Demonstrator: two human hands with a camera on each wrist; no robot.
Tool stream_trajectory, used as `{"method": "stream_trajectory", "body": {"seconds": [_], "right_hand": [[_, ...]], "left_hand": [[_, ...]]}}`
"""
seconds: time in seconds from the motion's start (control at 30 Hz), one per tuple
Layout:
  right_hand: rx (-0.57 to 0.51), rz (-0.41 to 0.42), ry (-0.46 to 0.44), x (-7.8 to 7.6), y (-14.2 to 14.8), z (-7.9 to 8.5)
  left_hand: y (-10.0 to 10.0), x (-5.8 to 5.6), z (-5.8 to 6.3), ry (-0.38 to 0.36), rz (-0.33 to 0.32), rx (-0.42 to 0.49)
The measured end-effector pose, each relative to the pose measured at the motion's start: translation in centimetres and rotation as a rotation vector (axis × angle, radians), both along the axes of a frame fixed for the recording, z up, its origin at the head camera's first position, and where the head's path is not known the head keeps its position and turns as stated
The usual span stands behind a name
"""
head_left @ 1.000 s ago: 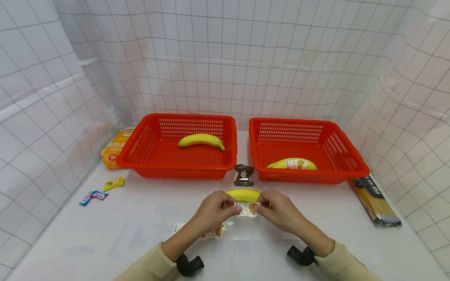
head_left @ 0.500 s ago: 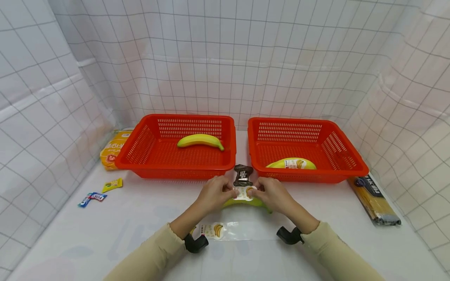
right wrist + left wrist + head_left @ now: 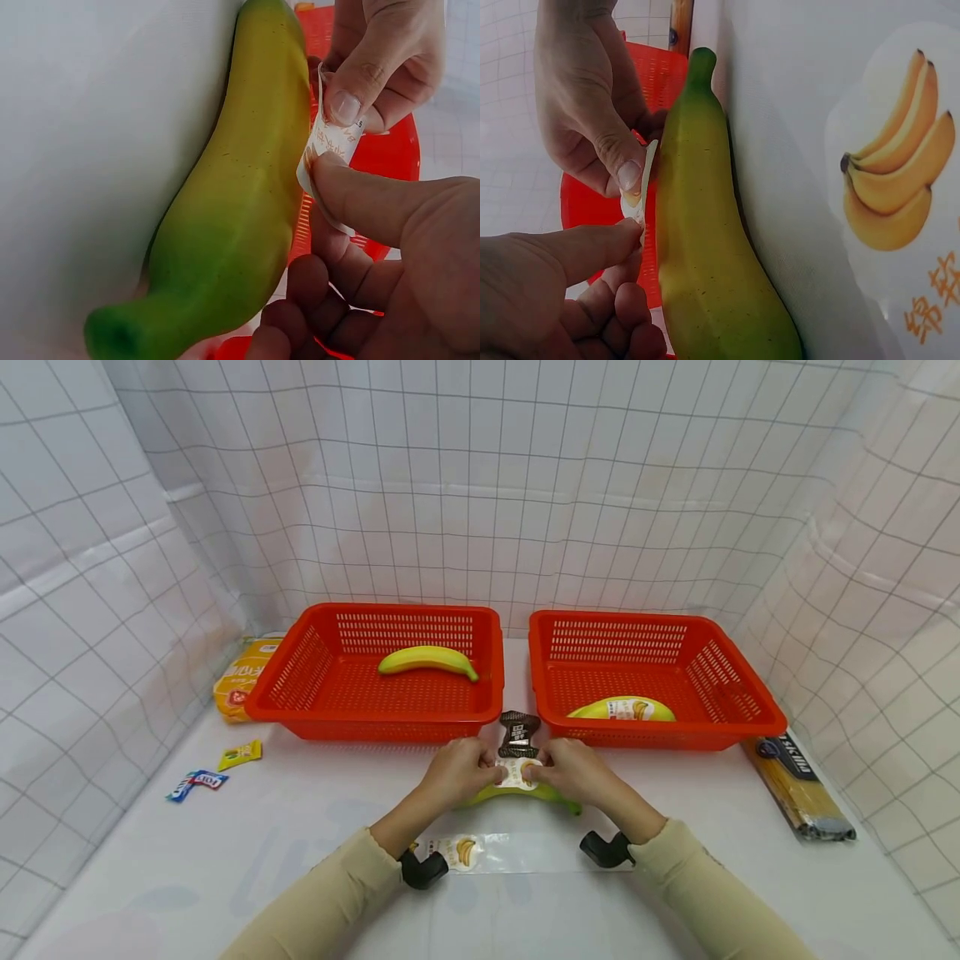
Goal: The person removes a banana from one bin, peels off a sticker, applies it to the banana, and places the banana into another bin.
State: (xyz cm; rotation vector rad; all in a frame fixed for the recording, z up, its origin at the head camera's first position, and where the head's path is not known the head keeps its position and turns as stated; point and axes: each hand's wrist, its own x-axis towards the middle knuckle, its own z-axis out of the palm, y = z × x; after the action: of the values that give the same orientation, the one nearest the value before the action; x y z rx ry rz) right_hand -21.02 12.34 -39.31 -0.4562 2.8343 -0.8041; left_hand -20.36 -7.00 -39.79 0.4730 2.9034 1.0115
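Note:
A white label (image 3: 516,773) printed with bananas stretches between my two hands in the head view. My left hand (image 3: 456,774) pinches its left end between thumb and finger, and my right hand (image 3: 579,772) pinches the right end. Just under the label a yellow-green banana (image 3: 551,794) lies on the table. From the left wrist, the label (image 3: 639,206) is seen nearly edge-on, close along the side of the banana (image 3: 705,225). The right wrist view has the label (image 3: 331,139) curving slightly; whether it touches the banana (image 3: 225,202) I cannot tell.
A clear strip (image 3: 540,853) with a banana label lies nearer me. Behind stand two red baskets, the left one (image 3: 375,727) with a banana, the right one (image 3: 660,737) with a labelled banana. A black wrapped snack (image 3: 519,734), small candies (image 3: 208,778) and a pasta pack (image 3: 802,789) lie around.
Both hands have carried the label away from me, from the near side of the banana to over it. In the last half second they have barely moved.

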Motion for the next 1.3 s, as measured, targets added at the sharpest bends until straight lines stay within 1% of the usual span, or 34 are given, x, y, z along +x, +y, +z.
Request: {"method": "stream_trajectory", "body": {"seconds": [0.2,0.37,0.53,0.6,0.73,0.83,0.9,1.0,1.1,1.2,1.3], "right_hand": [[0.024,0.004,0.014,0.0,-0.2,-0.1],[0.042,0.004,0.033,0.0,-0.4,-0.1],[0.055,0.011,0.053,0.1,-0.4,-0.1],[0.063,0.011,0.064,0.1,-0.4,-0.2],[0.075,0.006,0.094,0.2,-0.5,-0.4],[0.051,0.002,0.121,0.3,-0.4,-0.7],[0.015,-0.007,0.14,0.4,-0.1,-1.0],[-0.044,0.003,0.187,0.6,0.4,-1.5],[-0.071,0.037,0.269,1.1,0.8,-2.0],[-0.073,0.082,0.383,1.4,1.1,-2.4],[-0.069,0.117,0.478,1.8,1.2,-2.7]], "left_hand": [[0.1,0.1,-0.1,0.062,0.003,-0.063],[0.1,0.2,-0.1,0.073,0.012,-0.073],[0.2,0.2,-0.1,0.079,0.006,-0.076],[0.1,0.2,-0.2,0.099,-0.002,-0.085],[0.2,0.2,-0.6,0.166,-0.021,-0.103],[0.1,0.2,-0.8,0.204,-0.027,-0.11],[0.1,0.4,-0.9,0.2,-0.02,-0.099],[-0.2,0.7,-1.0,0.175,0.002,-0.07],[-0.4,1.0,-1.2,0.159,0.02,-0.039],[-0.5,1.3,-1.5,0.191,0.017,-0.037],[-0.4,1.6,-1.8,0.244,0.006,-0.057]]}}
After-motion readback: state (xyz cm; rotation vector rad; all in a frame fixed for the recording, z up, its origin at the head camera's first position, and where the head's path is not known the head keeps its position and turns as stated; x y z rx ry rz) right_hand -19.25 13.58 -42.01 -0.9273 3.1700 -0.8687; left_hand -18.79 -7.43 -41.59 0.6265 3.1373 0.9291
